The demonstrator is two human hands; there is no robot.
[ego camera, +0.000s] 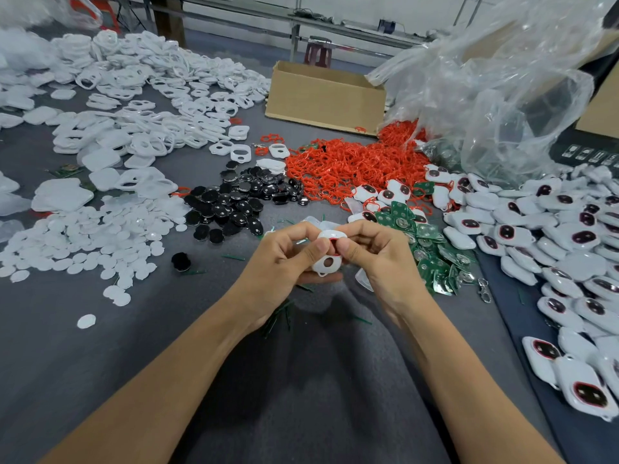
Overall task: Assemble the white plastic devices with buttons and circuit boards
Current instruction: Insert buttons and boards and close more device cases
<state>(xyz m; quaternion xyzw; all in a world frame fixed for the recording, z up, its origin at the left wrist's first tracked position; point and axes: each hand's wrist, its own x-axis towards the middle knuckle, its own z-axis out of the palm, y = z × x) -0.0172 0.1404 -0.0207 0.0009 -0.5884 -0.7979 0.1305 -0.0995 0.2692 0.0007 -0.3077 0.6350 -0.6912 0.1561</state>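
I hold one white plastic shell (pixel 327 259) with a round hole above the grey table, between both hands. My left hand (pixel 284 259) grips its left side, thumb on top. My right hand (pixel 375 252) pinches its upper right edge, where a thin red ring shows under the thumbs. Green circuit boards (pixel 432 249) lie in a heap just right of my right hand. Black buttons (pixel 234 202) are piled beyond my left hand, red rings (pixel 348 165) behind them. Finished white devices (pixel 566 236) with dark buttons cover the right side.
White shell halves (pixel 140 128) and round white discs (pixel 83 239) spread over the left of the table. A cardboard box (pixel 321 95) stands at the back centre, a crumpled clear plastic bag (pixel 495 88) at the back right. Grey cloth (pixel 301 380) lies between my forearms.
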